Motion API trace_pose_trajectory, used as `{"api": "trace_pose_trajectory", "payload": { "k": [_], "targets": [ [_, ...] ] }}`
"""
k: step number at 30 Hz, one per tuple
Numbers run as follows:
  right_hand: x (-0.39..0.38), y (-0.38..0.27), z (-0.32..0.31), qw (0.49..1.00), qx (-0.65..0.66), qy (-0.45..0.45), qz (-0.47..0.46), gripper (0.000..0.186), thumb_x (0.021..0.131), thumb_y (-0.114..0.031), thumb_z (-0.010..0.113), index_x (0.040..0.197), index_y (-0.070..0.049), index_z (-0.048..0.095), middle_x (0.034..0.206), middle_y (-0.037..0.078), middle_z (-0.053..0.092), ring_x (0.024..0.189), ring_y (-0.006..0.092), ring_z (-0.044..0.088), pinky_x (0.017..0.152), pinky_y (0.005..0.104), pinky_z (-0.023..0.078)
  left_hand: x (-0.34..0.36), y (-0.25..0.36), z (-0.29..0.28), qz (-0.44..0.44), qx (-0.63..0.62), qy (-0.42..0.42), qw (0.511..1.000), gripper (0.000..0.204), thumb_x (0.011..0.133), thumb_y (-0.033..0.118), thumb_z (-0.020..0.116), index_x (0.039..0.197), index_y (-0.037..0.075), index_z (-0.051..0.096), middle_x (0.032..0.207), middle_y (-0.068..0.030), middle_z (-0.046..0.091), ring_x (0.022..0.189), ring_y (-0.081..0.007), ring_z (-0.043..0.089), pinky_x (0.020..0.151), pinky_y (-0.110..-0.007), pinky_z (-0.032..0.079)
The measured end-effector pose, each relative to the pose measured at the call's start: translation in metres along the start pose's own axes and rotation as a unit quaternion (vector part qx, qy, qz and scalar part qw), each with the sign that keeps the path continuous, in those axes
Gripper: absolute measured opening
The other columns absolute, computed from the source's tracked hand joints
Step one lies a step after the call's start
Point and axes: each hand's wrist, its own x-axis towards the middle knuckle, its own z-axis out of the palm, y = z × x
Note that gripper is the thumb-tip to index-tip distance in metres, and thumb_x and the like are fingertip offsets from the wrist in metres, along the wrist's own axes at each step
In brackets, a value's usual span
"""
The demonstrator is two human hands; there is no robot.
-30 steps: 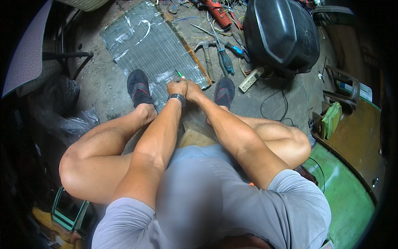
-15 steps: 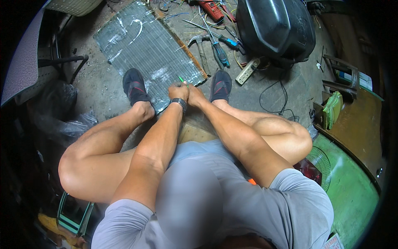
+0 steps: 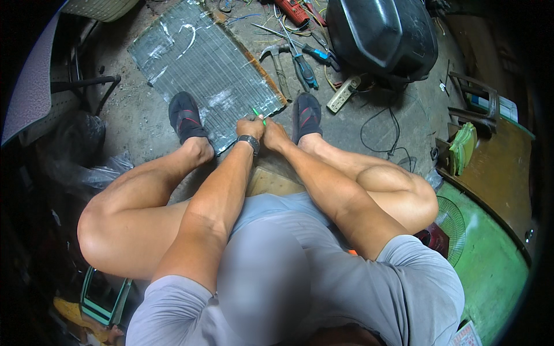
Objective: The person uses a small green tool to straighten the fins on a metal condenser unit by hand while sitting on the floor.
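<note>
My left hand (image 3: 250,126), with a dark watch (image 3: 249,140) at the wrist, is closed on a thin bright-green piece (image 3: 256,112) whose tip sticks out past the fingers. Whether it is a wire or a slim tool I cannot tell. My right hand (image 3: 276,136) is closed right beside it, fingers against the green piece where it shows between the hands. Both hands are between my shoes, over the near end of a ribbed, silvery-grey panel (image 3: 202,63) on the floor. Most of the green piece is hidden by my fingers.
Beyond the right shoe lie a hammer (image 3: 280,69), blue-handled screwdrivers (image 3: 306,72), a red power tool (image 3: 291,11) and loose wires. A power strip (image 3: 344,95) is beside a large black case (image 3: 384,37). At right stand a wooden board (image 3: 490,173) and a fan guard (image 3: 452,230).
The green piece shows a little more, including between my hands. My hands have shifted slightly apart, and the whole view has moved a little.
</note>
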Motion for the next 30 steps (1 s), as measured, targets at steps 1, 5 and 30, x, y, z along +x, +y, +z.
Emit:
{"api": "trace_pose_trajectory", "payload": {
  "k": [1,5,30],
  "targets": [
    [-0.003,0.001,-0.001,1.0,-0.005,-0.004,0.005,0.03,0.092,-0.015,0.052,0.115,0.004,0.053,0.107,0.036,0.063,0.106,0.0518,0.06,0.089,0.057,0.047,0.001,-0.002,0.001,0.001,0.001,-0.001,1.0,0.034,0.085,0.03,0.075,0.105,0.003,0.074,0.105,-0.0196,0.073,0.099,-0.0313,0.07,0.089,-0.037,0.052],
    [-0.01,0.0,0.0,1.0,-0.003,0.005,0.009,0.028,0.094,-0.015,0.05,0.114,0.004,0.053,0.106,0.037,0.063,0.104,0.0523,0.06,0.088,0.0574,0.048,0.005,-0.01,0.003,0.005,-0.005,-0.029,1.0,0.035,0.085,0.029,0.076,0.105,0.001,0.074,0.104,-0.02,0.073,0.096,-0.0301,0.071,0.087,-0.037,0.052],
    [-0.036,0.039,0.008,1.0,-0.015,-0.01,0.01,0.03,0.097,-0.022,0.051,0.116,0.001,0.051,0.1,0.035,0.065,0.097,0.0534,0.061,0.085,0.0589,0.047,-0.014,-0.03,0.023,-0.044,0.116,-0.046,0.991,0.061,0.082,0.032,0.081,0.118,-0.013,0.062,0.12,-0.0282,0.066,0.11,-0.0335,0.066,0.093,-0.039,0.05]
  ]
}}
